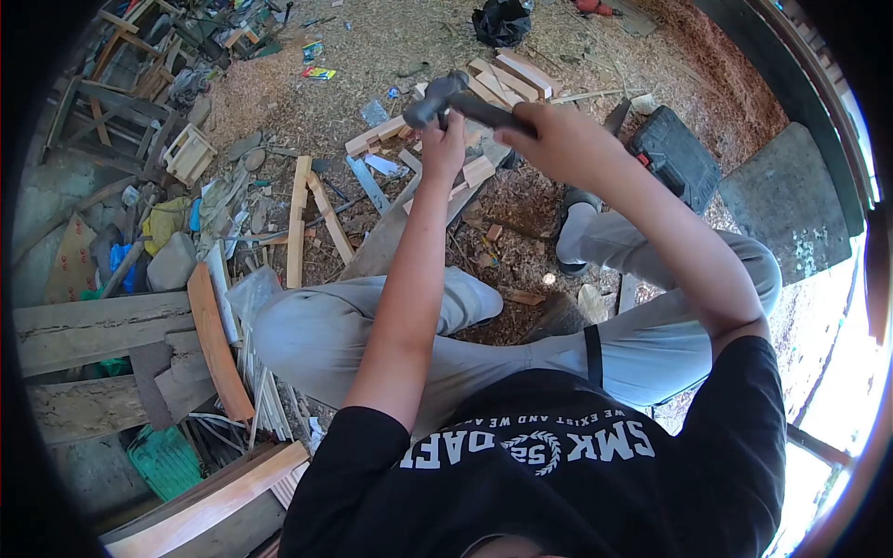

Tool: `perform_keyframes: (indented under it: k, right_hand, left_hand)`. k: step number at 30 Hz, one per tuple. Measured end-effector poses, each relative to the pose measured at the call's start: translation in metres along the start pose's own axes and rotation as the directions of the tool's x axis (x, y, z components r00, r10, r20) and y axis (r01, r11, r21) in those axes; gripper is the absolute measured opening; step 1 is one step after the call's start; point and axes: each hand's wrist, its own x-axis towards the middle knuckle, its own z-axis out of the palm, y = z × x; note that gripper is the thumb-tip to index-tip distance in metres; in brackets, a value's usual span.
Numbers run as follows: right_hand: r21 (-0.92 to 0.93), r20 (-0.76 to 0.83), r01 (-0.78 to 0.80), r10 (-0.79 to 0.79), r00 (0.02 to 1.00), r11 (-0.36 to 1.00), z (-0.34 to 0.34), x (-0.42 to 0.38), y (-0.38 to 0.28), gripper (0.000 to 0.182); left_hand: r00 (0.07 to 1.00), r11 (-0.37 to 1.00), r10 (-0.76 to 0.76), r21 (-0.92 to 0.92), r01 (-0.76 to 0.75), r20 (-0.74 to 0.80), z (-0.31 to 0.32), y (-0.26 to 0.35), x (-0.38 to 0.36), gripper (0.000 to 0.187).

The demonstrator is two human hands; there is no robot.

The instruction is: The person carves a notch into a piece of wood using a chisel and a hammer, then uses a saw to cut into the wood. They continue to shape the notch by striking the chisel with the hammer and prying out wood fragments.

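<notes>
My right hand (569, 147) is wrapped round the dark handle of a hammer (486, 112). Its grey metal head hangs just over my left hand (444, 146) in this view. My left hand is closed in a fist above the wooden workpieces; the hammer head partly covers what it grips, so I cannot make that out. Beside the left fist lies a pale notched wooden piece (376, 136). Another light block (478, 171) rests on a wide grey plank (379, 244) that slopes from between my legs toward the hands.
Cut wood pieces (524, 74) lie beyond the hammer on shavings. A black tool case (676, 149) stands to the right. Two narrow wood strips (298, 223) lie left of the plank. Further off are a black plastic bag (500, 22) and a small wooden frame (190, 154).
</notes>
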Motion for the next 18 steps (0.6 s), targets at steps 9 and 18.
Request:
perform_keyframes:
  k: [9,18]
  right_hand:
    - [0.167,-0.137,-0.023,0.046,0.990,0.986,-0.011,0.000,-0.006,0.047]
    - [0.596,-0.031,-0.411,0.532,0.846,0.690,0.141,-0.017,0.075,0.048]
  left_hand:
    - [0.999,0.998,-0.046,-0.043,0.046,0.014,0.001,0.010,-0.004,0.056]
    - [1.000,0.999,0.007,0.039,-0.007,0.001,-0.002,0.007,-0.010,0.055]
